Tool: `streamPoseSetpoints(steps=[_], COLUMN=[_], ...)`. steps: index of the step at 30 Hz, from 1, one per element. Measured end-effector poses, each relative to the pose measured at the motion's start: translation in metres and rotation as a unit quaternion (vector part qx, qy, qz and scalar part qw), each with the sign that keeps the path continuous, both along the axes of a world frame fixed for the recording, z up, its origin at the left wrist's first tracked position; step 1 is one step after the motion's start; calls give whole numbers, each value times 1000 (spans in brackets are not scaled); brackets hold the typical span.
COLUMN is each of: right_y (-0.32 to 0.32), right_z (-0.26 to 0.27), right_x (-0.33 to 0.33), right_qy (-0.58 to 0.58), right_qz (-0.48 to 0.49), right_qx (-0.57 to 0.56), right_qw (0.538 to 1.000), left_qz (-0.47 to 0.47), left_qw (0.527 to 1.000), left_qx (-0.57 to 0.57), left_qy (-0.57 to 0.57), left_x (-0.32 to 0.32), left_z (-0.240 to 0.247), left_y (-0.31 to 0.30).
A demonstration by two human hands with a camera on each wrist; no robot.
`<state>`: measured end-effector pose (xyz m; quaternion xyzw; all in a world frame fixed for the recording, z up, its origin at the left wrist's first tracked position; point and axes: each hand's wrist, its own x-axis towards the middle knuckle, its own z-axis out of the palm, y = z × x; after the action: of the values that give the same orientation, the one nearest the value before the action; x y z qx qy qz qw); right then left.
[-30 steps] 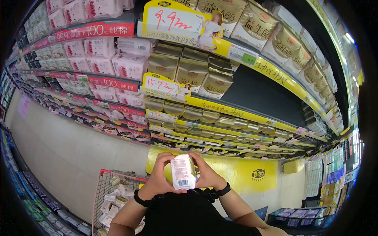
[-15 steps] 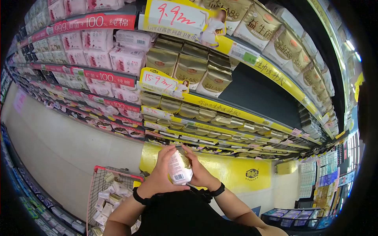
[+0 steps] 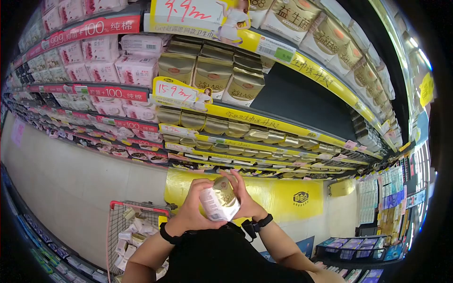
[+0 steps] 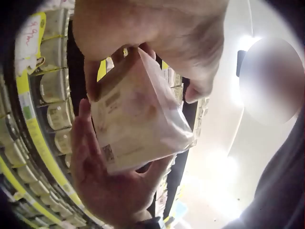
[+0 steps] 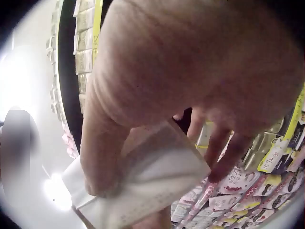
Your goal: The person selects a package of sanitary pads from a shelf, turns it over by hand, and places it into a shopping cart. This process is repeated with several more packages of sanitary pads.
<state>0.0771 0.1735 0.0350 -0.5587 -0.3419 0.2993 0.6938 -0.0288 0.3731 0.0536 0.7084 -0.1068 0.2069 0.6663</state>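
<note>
In front of the chest, both hands hold one white and gold pack of sanitary pads [image 3: 220,202], tilted, with its printed white side and part of its gold face showing. My left hand [image 3: 193,205] grips its left side, fingers over the top and thumb along the bottom edge. On the other side, my right hand [image 3: 244,200] holds it, with some fingers raised above its top corner. From the left wrist, the pack's broad face [image 4: 138,114] lies between the two hands. In the right wrist view, the right thumb [image 5: 102,176] presses on the white wrapping.
Shelves ahead carry gold packs [image 3: 212,74] and pink packs [image 3: 137,69] behind yellow and red price strips. A wire shopping cart [image 3: 113,226] with several packs stands at the lower left. A yellow floor mat [image 3: 278,198] lies below the shelves.
The pack has turned in the hands, bringing its gold face into sight. The right hand's fingers have lifted and spread at the pack's top. The head view has shifted slightly.
</note>
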Motion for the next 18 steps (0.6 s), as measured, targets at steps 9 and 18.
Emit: streamPoseSetpoints(steps=[9, 18], right_y=[-48, -38], right_z=[-37, -43], right_x=[-7, -13], right_qy=[264, 96], right_qz=[-43, -208], right_qx=[-6, -123], right_qw=[964, 966], left_qz=[-15, -96], left_qw=[995, 975], left_qx=[-56, -3], left_qy=[86, 199], left_x=[-2, -7], left_z=[-26, -46], left_y=[-4, -29])
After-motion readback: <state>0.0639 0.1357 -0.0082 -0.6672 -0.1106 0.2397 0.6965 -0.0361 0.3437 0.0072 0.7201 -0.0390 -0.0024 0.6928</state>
